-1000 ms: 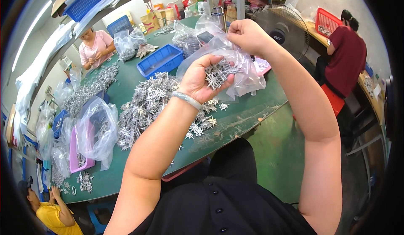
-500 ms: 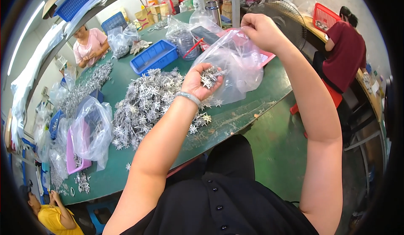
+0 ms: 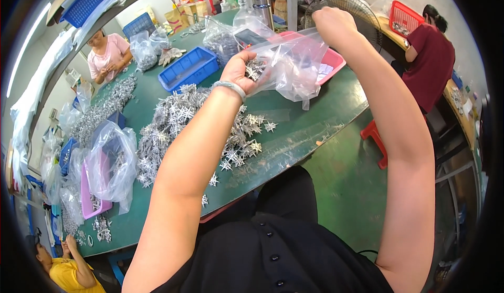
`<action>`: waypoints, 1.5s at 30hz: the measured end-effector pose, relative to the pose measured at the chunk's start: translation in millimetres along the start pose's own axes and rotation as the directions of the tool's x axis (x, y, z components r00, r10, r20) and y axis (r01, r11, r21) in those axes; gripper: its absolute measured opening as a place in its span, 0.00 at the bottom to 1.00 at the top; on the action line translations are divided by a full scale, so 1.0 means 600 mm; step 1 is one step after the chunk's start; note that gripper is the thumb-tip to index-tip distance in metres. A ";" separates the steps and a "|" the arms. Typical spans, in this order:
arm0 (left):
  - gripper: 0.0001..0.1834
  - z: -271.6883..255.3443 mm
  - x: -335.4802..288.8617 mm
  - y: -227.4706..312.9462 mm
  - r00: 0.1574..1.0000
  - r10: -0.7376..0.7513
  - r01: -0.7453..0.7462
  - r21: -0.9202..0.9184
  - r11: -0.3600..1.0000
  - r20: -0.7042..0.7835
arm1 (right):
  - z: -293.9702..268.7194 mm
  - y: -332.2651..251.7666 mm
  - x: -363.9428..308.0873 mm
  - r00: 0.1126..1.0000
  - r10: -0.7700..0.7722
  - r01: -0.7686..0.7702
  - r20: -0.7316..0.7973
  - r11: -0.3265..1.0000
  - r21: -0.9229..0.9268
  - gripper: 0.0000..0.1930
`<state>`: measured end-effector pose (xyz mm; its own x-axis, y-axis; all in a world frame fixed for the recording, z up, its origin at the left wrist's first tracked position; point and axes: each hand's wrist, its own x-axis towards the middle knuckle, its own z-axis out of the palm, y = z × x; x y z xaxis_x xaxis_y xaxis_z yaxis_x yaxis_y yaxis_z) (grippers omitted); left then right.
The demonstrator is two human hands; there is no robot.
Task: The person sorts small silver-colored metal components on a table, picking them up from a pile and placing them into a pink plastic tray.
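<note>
A handful of small silver spiky, star-like pieces (image 3: 254, 69) lies in my left hand (image 3: 236, 75), fingers curled around them. That hand is at the mouth of a clear plastic bag (image 3: 294, 72), and the bag's film covers its fingertips. My right hand (image 3: 334, 26), raised at the far right, is closed on the bag's upper edge and pulls it taut. The bag hangs over the table, crumpled at the bottom; whether it holds any pieces I cannot tell. Below my left forearm spreads a large heap of the same silver pieces (image 3: 170, 120).
On the green table (image 3: 299, 135) are a blue tray (image 3: 167, 79), a pink tray (image 3: 337, 62), a filled clear bag (image 3: 219, 44) and a purple bin (image 3: 85, 188). A fan (image 3: 362, 23) stands behind my right hand. Three co-workers sit around; a red stool (image 3: 375, 143) is at right.
My left hand has moved up and away with the pieces, its fingertips now behind the bag's film. My right hand has risen slightly to the right, lifting and stretching the bag.
</note>
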<state>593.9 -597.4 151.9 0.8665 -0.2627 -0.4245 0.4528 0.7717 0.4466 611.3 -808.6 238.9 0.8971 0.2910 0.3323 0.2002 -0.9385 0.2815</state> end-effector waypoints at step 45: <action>0.31 -0.317 -0.269 -0.183 0.972 0.062 0.031 -0.384 0.923 0.227 | 0.097 -0.173 -0.226 0.815 -0.158 0.574 -0.558 0.355 0.738 0.11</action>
<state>364.3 -529.4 21.8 0.9178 -0.3390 -0.2067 0.3639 0.9264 0.0966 491.8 -761.6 112.0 0.4799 0.4893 0.7283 0.8765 -0.3034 -0.3737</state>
